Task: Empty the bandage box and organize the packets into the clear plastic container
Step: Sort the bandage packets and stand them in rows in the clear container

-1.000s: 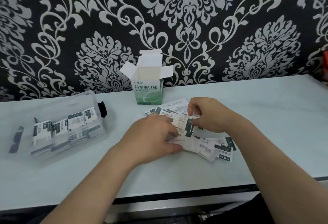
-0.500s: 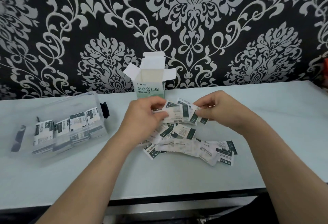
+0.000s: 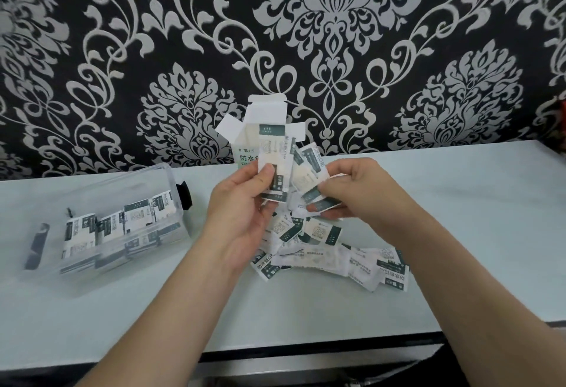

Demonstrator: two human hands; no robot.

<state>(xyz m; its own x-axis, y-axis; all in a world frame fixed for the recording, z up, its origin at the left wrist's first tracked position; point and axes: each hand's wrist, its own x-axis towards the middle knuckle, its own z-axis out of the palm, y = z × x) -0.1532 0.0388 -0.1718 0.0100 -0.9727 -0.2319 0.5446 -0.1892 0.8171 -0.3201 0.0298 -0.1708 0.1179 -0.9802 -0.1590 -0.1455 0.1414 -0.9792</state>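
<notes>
white-and-dark-green bandage wrappers are seen raised in both hands above the pale table [image 3: 459,221]. a small upright stack of packets [image 3: 273,154] is pinched in the left hand [image 3: 242,215], with the thumb [image 3: 266,176] pressed flat on the front of the stack and the other fingers curled behind it. a second, fanned bunch of packets [image 3: 307,172] is pinched in the right hand [image 3: 355,193] between the thumb and the curled fingertips, tilted to the right and just beside the stack; whether the two lots touch cannot be told. below the hands a loose pile of packets [image 3: 324,253] is spread on the table, many overlapping, reaching from under the left wrist out to the right. the bandage box [image 3: 245,154] is stood upright at the back of the table, close to the wall, with its top flaps open; it is partly hidden behind the raised packets, and its inside cannot be seen. the clear plastic container [image 3: 101,193] is set on the table well to the left of the pile, apart from both hands. rows of packets [image 3: 134,219] are lined up on edge inside it, and a black latch [image 3: 184,199] is fixed at its right end, with another at its left end. the wall behind is covered in black wallpaper [image 3: 337,34] printed with a silver-grey damask pattern.
</notes>
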